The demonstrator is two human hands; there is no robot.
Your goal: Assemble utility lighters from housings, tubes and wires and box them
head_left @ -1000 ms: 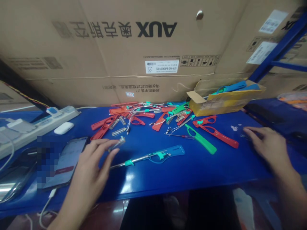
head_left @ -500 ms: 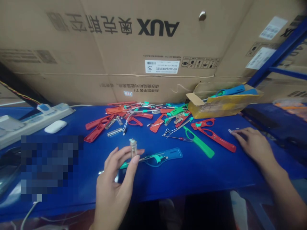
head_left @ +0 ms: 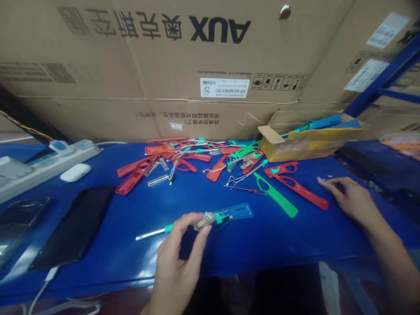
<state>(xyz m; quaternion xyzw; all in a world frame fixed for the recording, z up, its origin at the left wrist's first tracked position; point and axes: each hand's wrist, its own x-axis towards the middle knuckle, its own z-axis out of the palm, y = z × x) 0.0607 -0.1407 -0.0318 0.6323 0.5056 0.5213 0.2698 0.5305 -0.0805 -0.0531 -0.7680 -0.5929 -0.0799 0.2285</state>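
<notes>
My left hand (head_left: 180, 256) pinches a small clear lighter fuel tank (head_left: 203, 222) with a white top between thumb and fingers. The tank is tilted over a translucent blue lighter shell (head_left: 245, 211), which lies on the table with a teal part and wires in it. A shiny metal lighter tube (head_left: 150, 234) sticks out to the left, partly hidden by my fingers. At the right, my right hand (head_left: 354, 199) has its thumb and finger together on a tiny white piece (head_left: 320, 180) at the table; its exact kind is too small to tell.
Red lighter shells (head_left: 131, 181), clear tanks and wired tubes lie heaped at the back. A green shell (head_left: 278, 199) and a screwdriver (head_left: 257, 191) lie nearer. An open carton (head_left: 295, 146) stands back right. Phones (head_left: 77, 227), a white case (head_left: 75, 172) and a power strip (head_left: 42, 168) occupy the left.
My left hand has moved right with the fuel tank and tipped it from upright towards the blue shell. My right hand stays at the tiny white pieces. The view has shifted slightly.
</notes>
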